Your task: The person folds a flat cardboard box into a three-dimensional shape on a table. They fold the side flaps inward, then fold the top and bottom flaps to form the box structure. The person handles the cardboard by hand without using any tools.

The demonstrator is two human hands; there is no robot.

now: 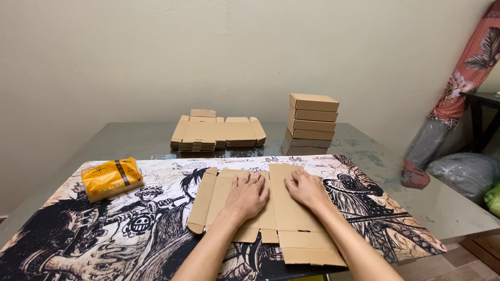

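Both hands lie flat and open, palms down, side by side on a flat cardboard box blank [271,213] in the lower middle of the frame. The left hand [248,195] presses with spread fingers on the blank's middle-left panel; the right hand [307,188] rests just beside it on the wider panel to the right, fingers pointing toward the top of the frame. Neither hand grips anything (they only press down). The blank is unfolded, its side flaps spread out to the left and its end flaps lying toward the bottom edge.

It lies on a black-and-white illustrated desk mat [78,234] that covers the near part of a grey glossy table [135,138]. At the left of the frame, on the mat, sits a sealed yellow pouch [110,178]; what it holds cannot be told.

Toward the upper middle, on the bare table, a pile of flat cardboard blanks [216,133] lies stacked. To its right stands a stack of folded cardboard boxes [312,116], all closed, so their contents are hidden.

At the right edge, a grey bag [461,174] sits beyond the table.
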